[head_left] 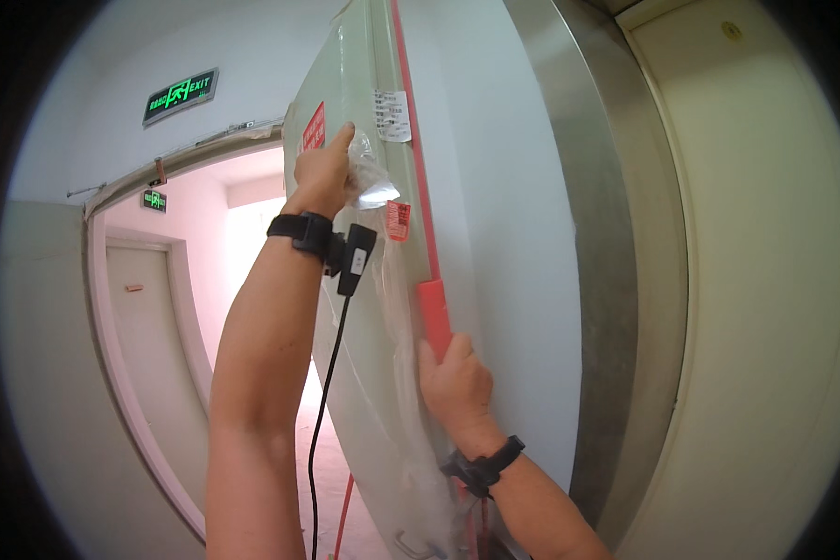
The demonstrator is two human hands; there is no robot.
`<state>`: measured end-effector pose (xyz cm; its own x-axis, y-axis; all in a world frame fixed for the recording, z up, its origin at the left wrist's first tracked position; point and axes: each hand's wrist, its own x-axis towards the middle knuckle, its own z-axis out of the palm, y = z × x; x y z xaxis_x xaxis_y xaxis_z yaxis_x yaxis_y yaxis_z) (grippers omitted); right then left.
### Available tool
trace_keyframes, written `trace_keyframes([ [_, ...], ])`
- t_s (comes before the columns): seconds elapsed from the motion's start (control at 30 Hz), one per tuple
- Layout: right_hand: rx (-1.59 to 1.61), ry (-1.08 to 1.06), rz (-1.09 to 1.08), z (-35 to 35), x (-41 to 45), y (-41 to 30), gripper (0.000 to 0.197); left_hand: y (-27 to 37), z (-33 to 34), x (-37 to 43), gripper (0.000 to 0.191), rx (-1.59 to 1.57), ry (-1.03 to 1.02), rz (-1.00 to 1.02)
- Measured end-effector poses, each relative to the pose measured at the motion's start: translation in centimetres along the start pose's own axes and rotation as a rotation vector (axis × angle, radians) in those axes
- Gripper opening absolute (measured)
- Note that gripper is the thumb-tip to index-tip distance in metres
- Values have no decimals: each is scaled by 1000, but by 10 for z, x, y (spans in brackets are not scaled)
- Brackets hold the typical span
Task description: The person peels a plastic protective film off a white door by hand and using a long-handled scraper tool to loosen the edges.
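Note:
A tall pale-green door panel (350,336) with clear plastic film on it stands upright before me. My left hand (325,171) is raised to its upper face, closed on crumpled clear plastic film (367,171). A red sticker (314,127), a white printed label (392,115) and a smaller red sticker (398,220) are on the panel. Lower down, my right hand (457,381) grips a red sleeve-like piece (435,315) at the panel's right edge, in line with a thin red strip (416,140). Both wrists wear black straps; a black cable hangs from the left one.
At the left, a door frame (98,315) opens onto a bright passage with another door (143,315). A lit exit sign (180,96) hangs above. To the right stand a white wall (511,245), a metal frame (602,280) and a cream door (756,280).

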<state>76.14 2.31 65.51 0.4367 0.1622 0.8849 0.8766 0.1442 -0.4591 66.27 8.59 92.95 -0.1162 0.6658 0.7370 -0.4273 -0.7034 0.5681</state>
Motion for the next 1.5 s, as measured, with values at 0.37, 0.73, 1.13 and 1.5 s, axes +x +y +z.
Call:
trace_keyframes([
  [0.37, -27, 26, -6, 1, -1, -1, 37, 9, 0, 2, 24, 189, -458, -65],
  [0.73, -6, -42, 45, -2, 0, 0, 36, 76, -22, -6, 20, 157, -269, 92],
  [1.13, -8, -50, 26, 1, -3, -1, 38, 4, -8, -10, 36, 330, -349, 4],
  [1.5, 20, -72, 61, -3, 0, -5, 37, -4, -4, -2, 17, 389, -295, 137],
])
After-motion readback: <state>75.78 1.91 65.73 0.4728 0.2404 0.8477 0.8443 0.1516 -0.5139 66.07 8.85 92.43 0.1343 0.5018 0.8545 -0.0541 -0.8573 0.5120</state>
